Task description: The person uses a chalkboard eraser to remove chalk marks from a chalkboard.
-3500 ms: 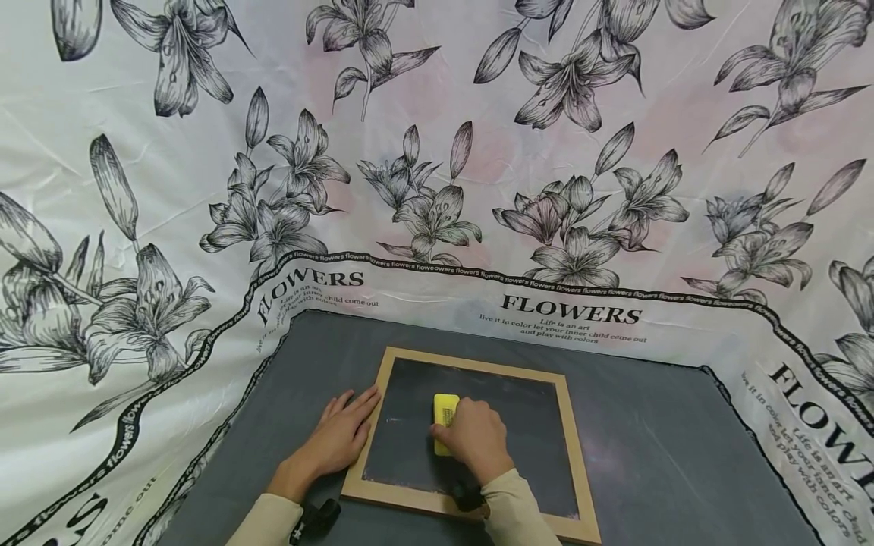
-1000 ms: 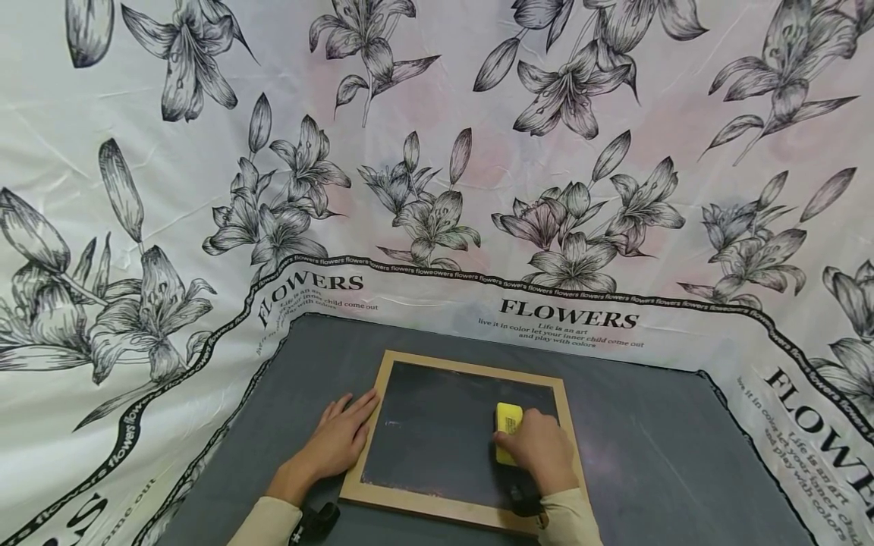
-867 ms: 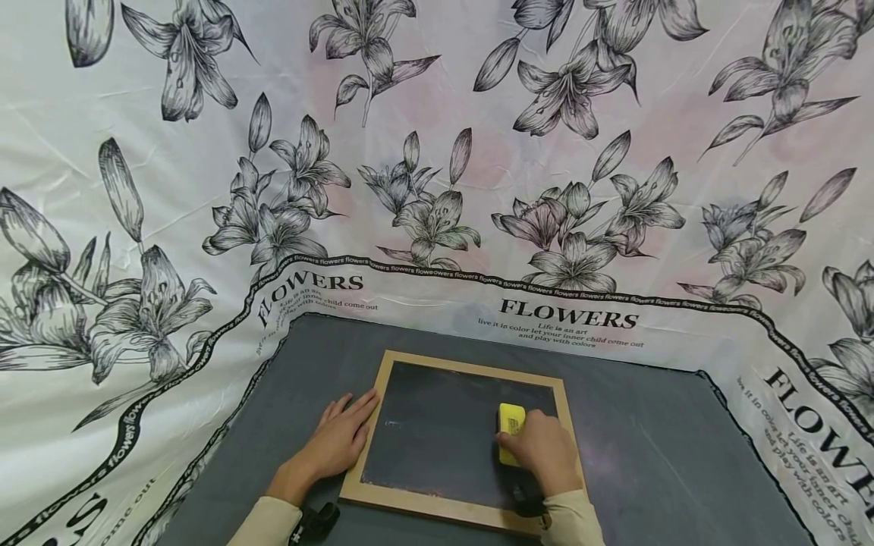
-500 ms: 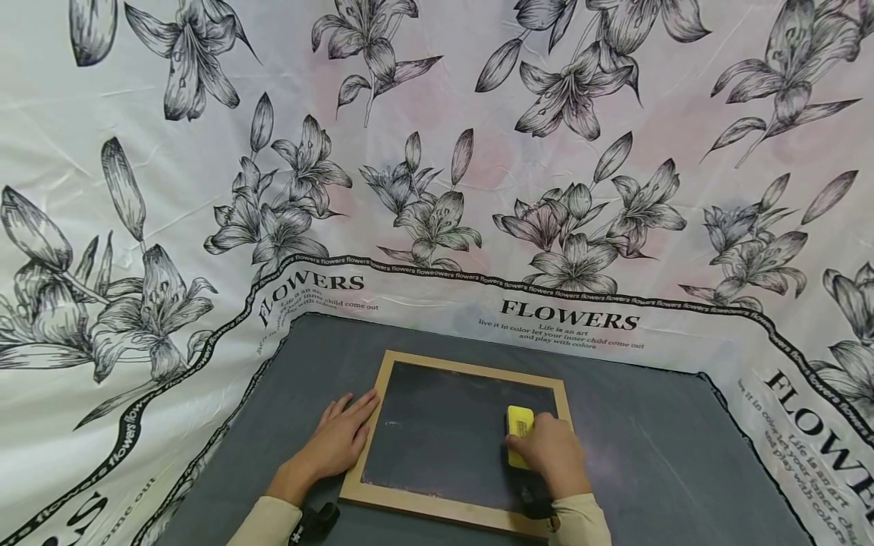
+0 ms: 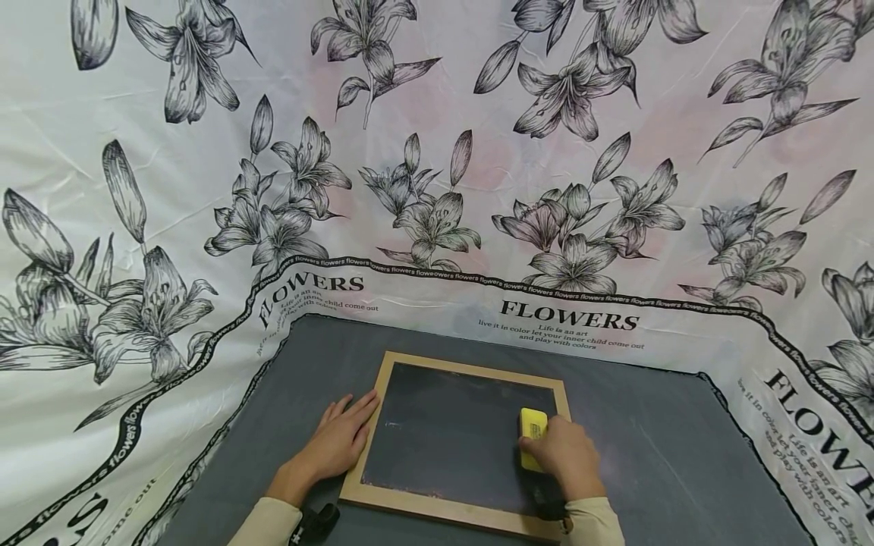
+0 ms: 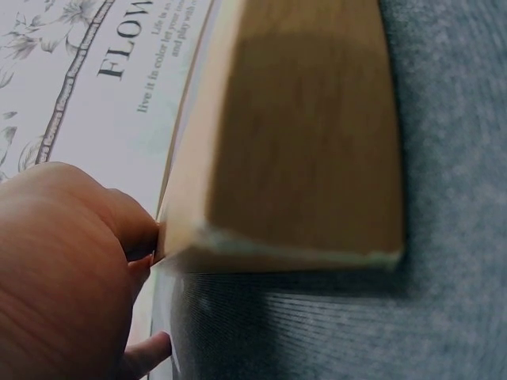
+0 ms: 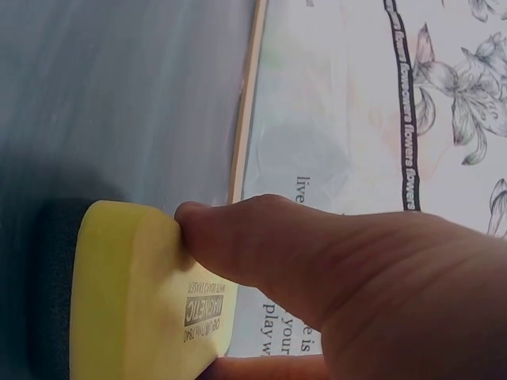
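Observation:
A wood-framed chalkboard (image 5: 451, 436) lies on the table, with faint pale marks at its left side. My right hand (image 5: 565, 451) grips a yellow magnetic whiteboard eraser (image 5: 532, 432) near the board's right edge. In the right wrist view the thumb presses on the eraser's (image 7: 150, 277) yellow body, and its dark felt side faces the board surface (image 7: 119, 95). My left hand (image 5: 334, 440) lies with extended fingers against the left side of the frame. Up close in the left wrist view, the wooden frame corner (image 6: 301, 142) shows beside the left hand (image 6: 63, 269).
A dark grey cloth (image 5: 655, 447) covers the table around the board. Behind and at both sides rises white fabric (image 5: 423, 83) printed with lilies and "FLOWERS" lettering. A black wrist strap (image 5: 317, 523) sits at the left cuff.
My right hand has slid the eraser from the middle of the board rightward to near the right frame edge. The left hand has stayed at the left frame.

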The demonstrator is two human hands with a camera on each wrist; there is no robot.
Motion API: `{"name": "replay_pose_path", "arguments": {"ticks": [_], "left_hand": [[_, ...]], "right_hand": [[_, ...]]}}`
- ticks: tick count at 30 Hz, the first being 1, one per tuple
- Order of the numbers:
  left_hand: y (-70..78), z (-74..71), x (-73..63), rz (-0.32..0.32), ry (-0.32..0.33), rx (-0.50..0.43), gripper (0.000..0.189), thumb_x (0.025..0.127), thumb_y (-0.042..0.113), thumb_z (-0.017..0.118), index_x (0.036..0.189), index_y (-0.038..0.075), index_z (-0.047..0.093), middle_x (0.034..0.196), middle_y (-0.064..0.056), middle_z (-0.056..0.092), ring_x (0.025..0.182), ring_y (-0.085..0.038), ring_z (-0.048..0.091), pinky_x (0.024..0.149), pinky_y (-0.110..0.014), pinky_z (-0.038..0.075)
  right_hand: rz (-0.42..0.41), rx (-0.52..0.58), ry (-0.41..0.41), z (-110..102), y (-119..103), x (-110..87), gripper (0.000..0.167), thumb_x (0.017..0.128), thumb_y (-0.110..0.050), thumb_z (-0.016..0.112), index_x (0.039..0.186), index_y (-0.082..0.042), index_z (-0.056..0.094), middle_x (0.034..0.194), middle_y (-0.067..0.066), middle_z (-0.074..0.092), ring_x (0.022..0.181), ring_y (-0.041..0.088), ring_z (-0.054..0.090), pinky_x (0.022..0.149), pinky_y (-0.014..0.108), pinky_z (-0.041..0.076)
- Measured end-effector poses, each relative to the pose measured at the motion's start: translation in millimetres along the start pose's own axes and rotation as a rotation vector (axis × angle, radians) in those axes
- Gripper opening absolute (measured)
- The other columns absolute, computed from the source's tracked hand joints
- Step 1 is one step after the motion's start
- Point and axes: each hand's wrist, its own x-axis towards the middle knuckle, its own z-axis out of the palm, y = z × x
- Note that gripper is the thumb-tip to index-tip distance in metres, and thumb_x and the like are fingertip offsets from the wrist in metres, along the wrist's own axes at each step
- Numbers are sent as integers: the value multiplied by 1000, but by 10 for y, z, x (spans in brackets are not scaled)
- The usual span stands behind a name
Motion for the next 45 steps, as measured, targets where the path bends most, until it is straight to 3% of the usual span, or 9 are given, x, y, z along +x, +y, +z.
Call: {"name": "replay_pose_path", "arguments": {"ticks": [9,22,45], "left_hand": [[4,3,-6,-1,2,1,54,113,13,57,166,7,49,175,-11,42,158,-56,35,125,-81,21],[18,-10,2,2,2,6,54,113,12,57,166,6,49,175,-12,43,158,-57,35,125,-81,22],[3,4,5,-2,-2,10,54,114,13,56,166,6,48,176,-11,41,159,-56,34,126,-80,21]], "right_hand": [[-1,-5,3,-69,133,7,64,88,-46,85,116,9,68,89,20,66,79,36,64,67,49,54],[37,-21,-31,-148,246,34,65,90,-45,85,118,10,68,92,22,68,81,35,63,67,48,53],[28,10,-13,-123,215,5,65,90,-46,86,118,9,67,86,18,65,77,32,62,63,42,50]]}}
